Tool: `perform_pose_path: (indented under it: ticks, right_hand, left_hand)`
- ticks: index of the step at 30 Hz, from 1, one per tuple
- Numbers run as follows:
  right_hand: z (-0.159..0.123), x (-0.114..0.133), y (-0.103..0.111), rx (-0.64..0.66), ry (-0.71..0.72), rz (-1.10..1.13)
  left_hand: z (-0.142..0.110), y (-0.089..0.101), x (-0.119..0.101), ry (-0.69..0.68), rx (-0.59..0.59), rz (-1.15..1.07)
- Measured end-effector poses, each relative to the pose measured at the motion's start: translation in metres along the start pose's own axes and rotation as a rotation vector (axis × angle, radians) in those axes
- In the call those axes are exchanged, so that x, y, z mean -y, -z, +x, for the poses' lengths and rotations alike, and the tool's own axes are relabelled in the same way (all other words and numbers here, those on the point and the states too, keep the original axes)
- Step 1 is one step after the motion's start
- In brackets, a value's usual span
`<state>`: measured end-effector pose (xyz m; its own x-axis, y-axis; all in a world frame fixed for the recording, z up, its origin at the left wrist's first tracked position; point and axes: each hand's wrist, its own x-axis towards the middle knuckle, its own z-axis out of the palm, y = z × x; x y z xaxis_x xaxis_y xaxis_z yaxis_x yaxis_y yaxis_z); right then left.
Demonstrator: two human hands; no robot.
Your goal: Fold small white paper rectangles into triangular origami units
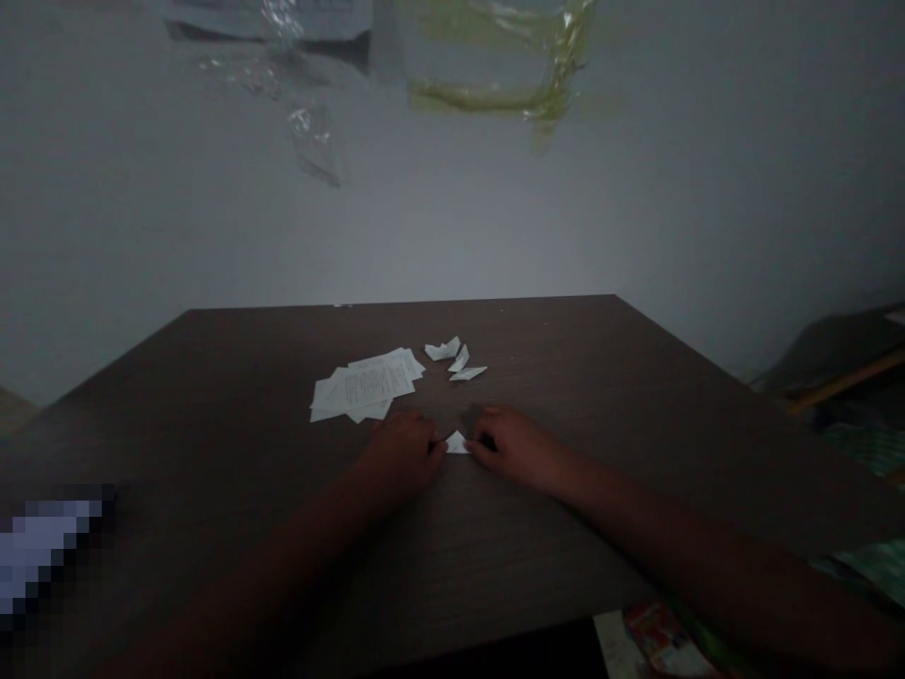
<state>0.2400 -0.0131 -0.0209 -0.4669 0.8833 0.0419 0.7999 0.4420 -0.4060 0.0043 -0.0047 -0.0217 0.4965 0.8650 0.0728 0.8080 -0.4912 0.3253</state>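
A small white folded paper [457, 443] with a pointed top is between my two hands, just above or on the dark table. My left hand [406, 448] pinches its left edge, fingers curled. At the right edge, my right hand [510, 445] closes thumb and finger on the same paper. Beyond the hands lie several small folded paper pieces, among them a boat-shaped one [443, 350] and a flatter pointed one [468, 373]. Left of these, a loose pile of printed paper sheets [368, 385] rests near my left hand.
The brown wooden table [622, 405] reaches back to a pale wall [467, 217] with plastic and yellow tape on it. A blurred-out pixelated object [46, 542] is at the left edge. Cloth and other items [863, 448] stand beyond the table's right side.
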Motion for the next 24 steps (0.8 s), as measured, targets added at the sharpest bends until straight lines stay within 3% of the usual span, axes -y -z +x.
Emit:
perform_pose_path:
  ticks: [4, 9, 19, 24]
  right_hand:
    - [-0.001, -0.001, -0.001, -0.02, -0.006, 0.028]
    - [0.001, -0.005, -0.004, -0.064, 0.026, 0.101]
    - [-0.002, -0.019, -0.01, -0.129, 0.259, 0.033]
    - [0.0, -0.023, -0.012, -0.227, 0.346, -0.02]
  left_hand:
    - [0.004, -0.009, 0.009, -0.044, -0.088, -0.064]
    - [0.005, -0.006, 0.008, -0.254, -0.011, -0.09]
    - [0.009, -0.005, 0.005, -0.38, -0.047, 0.05]
    - [0.006, 0.002, 0.002, -0.405, -0.115, 0.031]
